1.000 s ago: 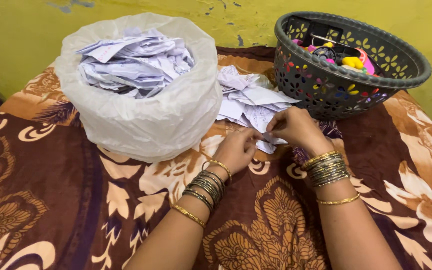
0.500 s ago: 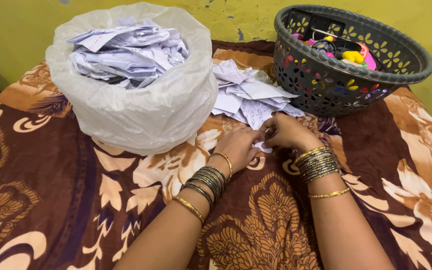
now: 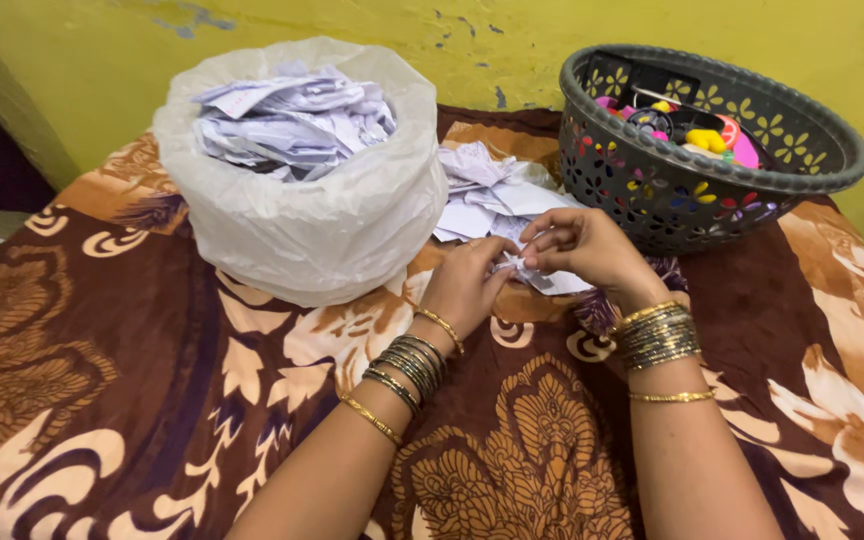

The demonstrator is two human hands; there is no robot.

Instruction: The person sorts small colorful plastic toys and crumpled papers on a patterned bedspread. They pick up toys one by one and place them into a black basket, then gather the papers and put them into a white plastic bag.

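I've got both hands meeting mid-bed, left hand [image 3: 467,285] and right hand [image 3: 582,248] each pinching the paper scrap [image 3: 514,268] between them, paper pile [image 3: 487,195] just beyond, bag [image 3: 302,165] left.

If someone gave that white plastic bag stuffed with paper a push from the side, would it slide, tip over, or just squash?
The thin white plastic bag would probably dent first, since its film looks soft and wrinkled. It is likely light for its bulk, as only crumpled paper scraps show inside. Its wide base on the brown patterned blanket suggests it would drag rather than tip.
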